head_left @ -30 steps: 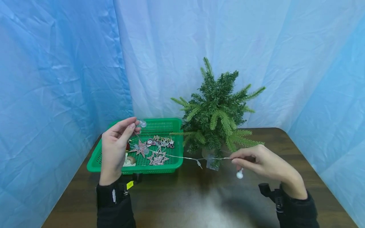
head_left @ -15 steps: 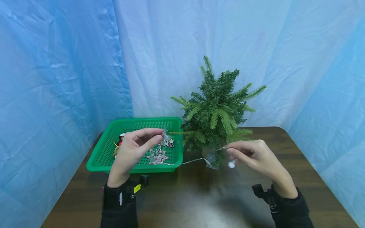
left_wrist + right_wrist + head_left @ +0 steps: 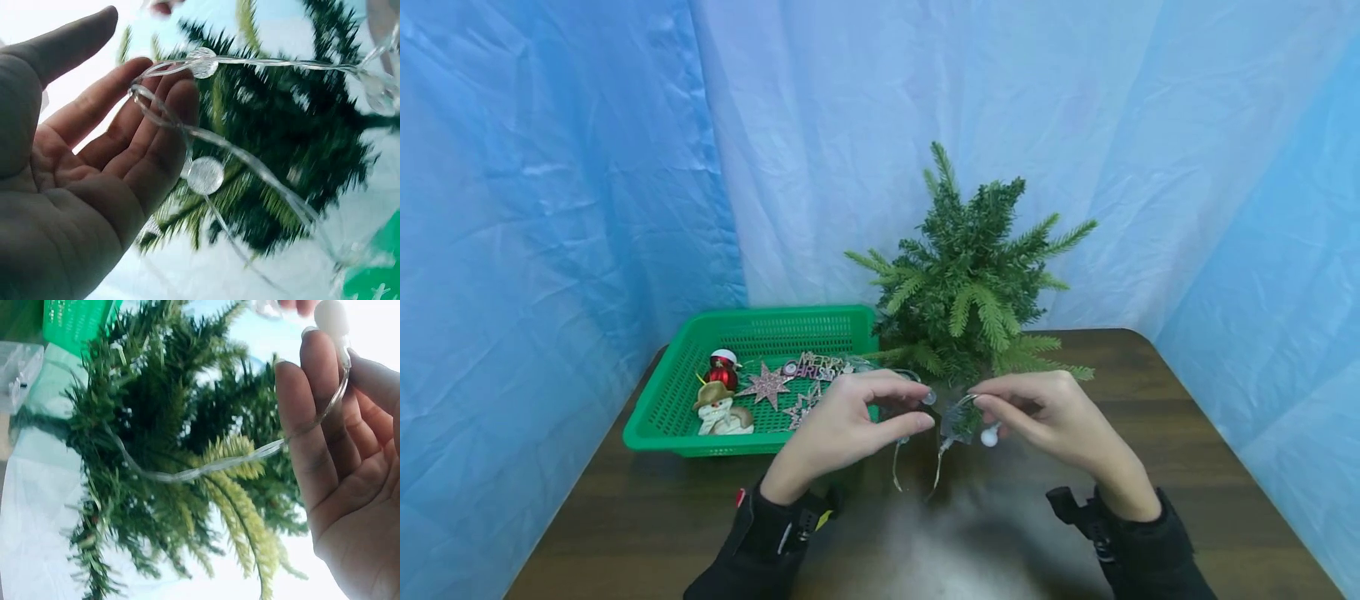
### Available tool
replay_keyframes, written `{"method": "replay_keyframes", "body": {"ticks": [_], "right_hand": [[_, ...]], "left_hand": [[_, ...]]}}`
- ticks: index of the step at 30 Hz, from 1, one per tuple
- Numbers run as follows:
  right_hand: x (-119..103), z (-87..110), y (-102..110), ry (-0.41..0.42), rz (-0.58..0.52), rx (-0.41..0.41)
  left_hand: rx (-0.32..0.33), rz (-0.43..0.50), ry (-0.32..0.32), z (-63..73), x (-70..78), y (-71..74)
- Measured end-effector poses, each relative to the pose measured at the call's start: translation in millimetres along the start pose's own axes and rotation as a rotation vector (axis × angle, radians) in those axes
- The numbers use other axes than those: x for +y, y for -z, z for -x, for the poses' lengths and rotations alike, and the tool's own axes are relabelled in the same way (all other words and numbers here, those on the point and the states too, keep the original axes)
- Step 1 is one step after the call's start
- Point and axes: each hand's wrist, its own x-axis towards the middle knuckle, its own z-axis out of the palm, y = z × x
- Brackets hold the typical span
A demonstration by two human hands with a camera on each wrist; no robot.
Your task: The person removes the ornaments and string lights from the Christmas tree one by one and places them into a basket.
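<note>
A string of clear fairy lights (image 3: pixel 938 467) runs between my two hands in front of the small artificial fir tree (image 3: pixel 973 275). My right hand (image 3: pixel 1060 412) pinches its wire between thumb and fingertips, and a white round bulb (image 3: pixel 331 317) hangs just below. Over the fingertips of my left hand (image 3: pixel 850 421) lies a loop of the wire, with the thumb standing apart from them. Clear ball-shaped bulbs (image 3: pixel 205 175) dangle beside those fingers. Loose wire droops between the hands toward the table.
Left of the tree stands a green plastic basket (image 3: pixel 782 313). In it lie a snowman ornament (image 3: pixel 724 417), a red ornament with a white cap (image 3: pixel 722 373), glittery stars (image 3: pixel 765 385) and a lettered sign (image 3: pixel 811 367). Blue curtains (image 3: pixel 565 250) surround the brown table (image 3: pixel 1000 542).
My left hand has come from over the basket rightward, close to my right hand, its fingers parting from the wire. The stretched string now hangs slack. My right hand has shifted slightly left.
</note>
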Motion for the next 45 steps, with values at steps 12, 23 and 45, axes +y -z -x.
{"method": "replay_keyframes", "body": {"ticks": [12, 23, 45], "right_hand": [[0.3, -2.2, -8.4, -0.013, 0.048, -0.023], [4.8, -2.7, -7.3, -0.021, 0.062, -0.072], [17.5, 2.3, 5.1, -0.013, 0.221, -0.123]], "left_hand": [[-0.023, -0.058, -0.008, -5.7, -0.6, -21.5], [0.075, -0.089, -0.036, -5.9, 0.0, -14.0], [0.309, 0.154, -0.173, 2.9, -1.3, 11.4]]}}
